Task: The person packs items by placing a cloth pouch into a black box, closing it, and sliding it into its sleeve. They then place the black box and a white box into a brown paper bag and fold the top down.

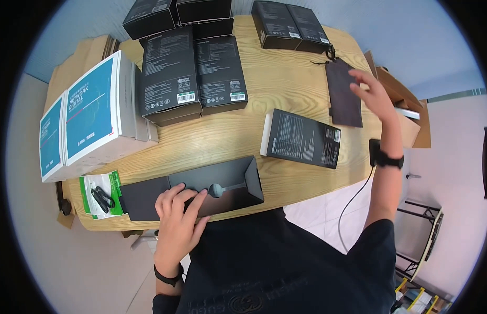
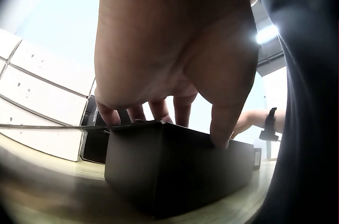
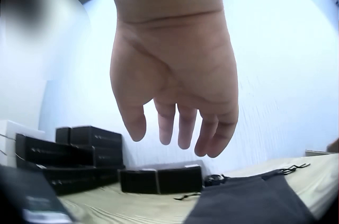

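- head view: left hand [image 1: 178, 220] is over the open box [image 1: 241, 180], which lies at the near edge of the tabletop [image 1: 290, 78], left of its middle.
- left hand's grip is clamped on the box's near wall, thumb outside and fingers reaching over the rim; left wrist view hides the fingertips.
- right hand [image 1: 372, 93] hangs above the pouch [image 1: 344, 99] by the tabletop's right edge; its grip is apart, fingers loosely bent.
- closed box [image 1: 301, 138] lies between open box and pouch, near the right edge.
- flap [image 1: 144, 198] of the open box reaches left to the packet [image 1: 91, 186] and cable [image 1: 103, 200] at the near left corner.
- blue-and-white boxes [image 1: 91, 110] stand along the left edge.
- stacked boxes [image 1: 170, 68] sit toward the far left corner, paired boxes [image 1: 288, 26] at the far right.
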A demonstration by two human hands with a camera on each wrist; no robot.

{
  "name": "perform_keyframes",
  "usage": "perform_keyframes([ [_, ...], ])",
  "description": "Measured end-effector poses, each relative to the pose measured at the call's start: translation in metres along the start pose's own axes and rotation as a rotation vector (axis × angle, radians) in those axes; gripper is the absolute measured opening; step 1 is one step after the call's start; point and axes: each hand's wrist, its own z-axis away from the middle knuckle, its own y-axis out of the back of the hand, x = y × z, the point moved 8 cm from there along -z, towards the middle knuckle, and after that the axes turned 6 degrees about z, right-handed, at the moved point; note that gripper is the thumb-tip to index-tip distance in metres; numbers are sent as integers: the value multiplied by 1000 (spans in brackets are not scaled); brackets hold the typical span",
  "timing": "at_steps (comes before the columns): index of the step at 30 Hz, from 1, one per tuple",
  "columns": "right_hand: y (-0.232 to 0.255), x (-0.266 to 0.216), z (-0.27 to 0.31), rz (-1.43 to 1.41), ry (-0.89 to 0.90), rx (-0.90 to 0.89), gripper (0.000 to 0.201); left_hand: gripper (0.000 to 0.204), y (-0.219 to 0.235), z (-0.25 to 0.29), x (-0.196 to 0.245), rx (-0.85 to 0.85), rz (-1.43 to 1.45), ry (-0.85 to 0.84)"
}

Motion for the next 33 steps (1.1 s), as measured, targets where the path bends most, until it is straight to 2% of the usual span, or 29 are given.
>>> perform_keyframes([
  [4,-17,57,-96,102,-53,41,40,61,3,-3,0,28,42,25],
  [6,-29,55,-129,315,78,156,45,61,4,-5,0,35,45,46],
  [7,-38,57,-140,309,86,147,45,61,5,-5,0,39,52,50],
  [9,-73,80,-157,518,-114,-161,42,61,5,-5,-1,35,52,64],
  [10,-71,73,-155,611,31,6,36,61,5,-5,-2,29,57,64],
  [11,-75,83,-158,610,36,1,36,61,5,-5,-3,30,59,70],
  [14,-64,114,-157,496,-65,34,32,61,4,-6,-5,32,69,57],
  [16,-33,123,-144,155,-101,268,29,60,5,-7,-6,28,64,57],
  [17,-28,119,-134,157,-108,267,29,60,5,-8,-6,22,67,54],
  [19,-10,117,-110,-246,-189,397,27,57,5,-9,-9,12,84,85],
  [20,-11,128,-106,-269,-336,233,28,57,5,-9,-9,5,85,83],
  [21,-11,128,-104,-270,-342,233,28,58,5,-9,-10,1,86,82],
  [23,-12,113,-104,-216,-186,232,30,58,4,-9,-10,-3,86,80],
  [24,-14,114,-109,-216,-187,232,30,59,3,-9,-10,1,85,72],
  [26,-25,115,-132,-141,-205,112,37,61,3,-9,-9,9,83,64],
  [29,-48,90,-150,-87,-304,129,39,61,4,-10,-8,14,71,82],
  [30,-65,106,-167,-7,-341,-33,43,61,4,-9,-7,11,70,88],
  [31,-72,119,-177,-8,-333,-37,43,61,4,-9,-7,10,70,94],
  [33,-77,99,-189,328,-92,-30,47,61,3,-8,-8,14,68,104],
])
